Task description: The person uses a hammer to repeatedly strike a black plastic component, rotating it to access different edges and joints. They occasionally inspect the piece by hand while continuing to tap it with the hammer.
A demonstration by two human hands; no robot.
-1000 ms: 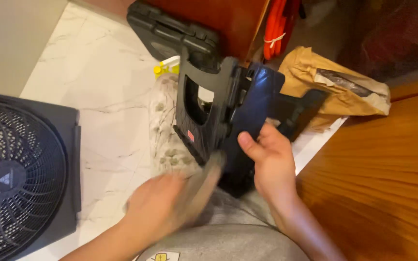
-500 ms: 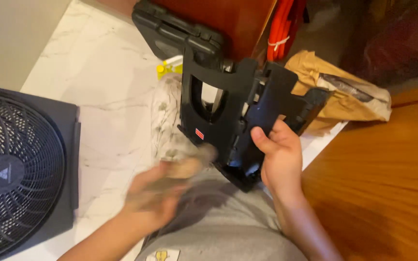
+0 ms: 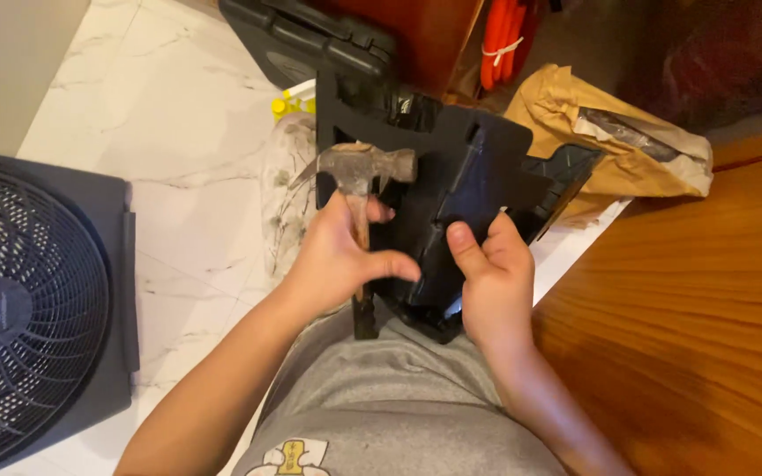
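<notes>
Hammer (image 3: 359, 172) stands upright in the left hand (image 3: 341, 256), fingers wrapped tight round its handle just under the head, choked up for close control. The right hand (image 3: 491, 273) clamps the black plastic piece (image 3: 460, 189) steady on the lap, above the marble floor (image 3: 178, 150), beside a black fan (image 3: 28, 300).

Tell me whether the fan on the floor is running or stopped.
Stopped, it seems: the fan's blades show sharp and separate behind the grille, not blurred.
</notes>
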